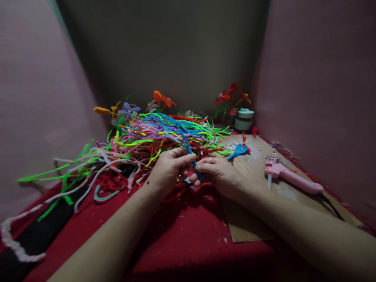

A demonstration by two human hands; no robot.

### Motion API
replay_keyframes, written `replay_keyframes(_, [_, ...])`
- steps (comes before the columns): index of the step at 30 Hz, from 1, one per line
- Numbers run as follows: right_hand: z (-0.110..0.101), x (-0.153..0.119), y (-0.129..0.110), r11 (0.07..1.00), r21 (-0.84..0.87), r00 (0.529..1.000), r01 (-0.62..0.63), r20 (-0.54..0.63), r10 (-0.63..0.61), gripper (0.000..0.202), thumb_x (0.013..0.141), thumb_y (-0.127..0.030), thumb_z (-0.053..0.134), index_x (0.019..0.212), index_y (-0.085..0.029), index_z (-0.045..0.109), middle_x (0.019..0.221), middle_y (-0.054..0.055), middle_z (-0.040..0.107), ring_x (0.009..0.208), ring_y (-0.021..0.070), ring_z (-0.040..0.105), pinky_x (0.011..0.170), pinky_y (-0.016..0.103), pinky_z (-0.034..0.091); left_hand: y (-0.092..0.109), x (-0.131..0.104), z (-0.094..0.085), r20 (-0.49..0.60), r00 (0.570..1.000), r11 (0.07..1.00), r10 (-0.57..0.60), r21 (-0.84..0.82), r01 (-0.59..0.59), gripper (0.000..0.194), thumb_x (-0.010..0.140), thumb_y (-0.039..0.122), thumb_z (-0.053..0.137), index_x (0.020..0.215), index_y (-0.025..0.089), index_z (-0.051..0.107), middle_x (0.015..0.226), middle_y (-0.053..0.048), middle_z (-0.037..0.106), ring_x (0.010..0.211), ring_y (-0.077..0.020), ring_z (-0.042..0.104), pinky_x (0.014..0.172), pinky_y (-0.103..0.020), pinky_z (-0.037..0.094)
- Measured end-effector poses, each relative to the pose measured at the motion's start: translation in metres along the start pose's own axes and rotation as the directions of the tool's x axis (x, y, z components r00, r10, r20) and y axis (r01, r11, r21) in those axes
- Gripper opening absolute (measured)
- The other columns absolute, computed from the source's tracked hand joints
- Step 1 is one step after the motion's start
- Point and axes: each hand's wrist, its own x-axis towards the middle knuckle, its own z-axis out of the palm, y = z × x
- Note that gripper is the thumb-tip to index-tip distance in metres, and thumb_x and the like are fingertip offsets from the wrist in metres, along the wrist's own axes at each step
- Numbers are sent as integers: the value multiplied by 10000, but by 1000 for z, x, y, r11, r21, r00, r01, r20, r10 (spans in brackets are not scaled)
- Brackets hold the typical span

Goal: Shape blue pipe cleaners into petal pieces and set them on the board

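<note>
Blue pipe cleaner [188,147] lies pinched in left fingers [187,159] and right fingers [206,168].

The light around me is dim. A smooth, pale mauve-pink wall [35,98] rises on the left; a duskier mauve-pink wall [317,78] stands on the right. Between them, at the far side, a plain dark grey wall [164,51] sits in shadow. Deep red cloth [176,250] covers the near surface.

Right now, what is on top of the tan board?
A pink glue gun, a blue fuzzy piece and red bits. The right forearm covers part of the tan board; anything there is hidden.
</note>
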Motion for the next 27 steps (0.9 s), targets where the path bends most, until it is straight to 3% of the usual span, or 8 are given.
replay_keyframes(22, [-1, 2, 1, 998, -40, 999, 47, -1, -47, 72, 689, -189, 581, 646, -131, 582, 605, 61, 654, 482, 116, 576, 529, 264, 469, 2, -1, 1, -22, 1000, 999, -14, 51, 15, 222, 698, 330, 666, 661, 156, 533, 466, 51, 483, 362, -42, 406, 363, -159, 278])
replay_keyframes(27, [-3, 5, 2, 997, -5, 996, 80, -25, -80, 46, 669, -175, 580, 667, -134, 558, 564, 29, 630, 503, 127, 583, 578, 296, 489, 2, -2, 4, -96, 995, 996, -15, 87, 24, 266, 694, 373, 661, 626, 153, 528, 455, 42, 505, 340, -48, 401, 334, -164, 277])
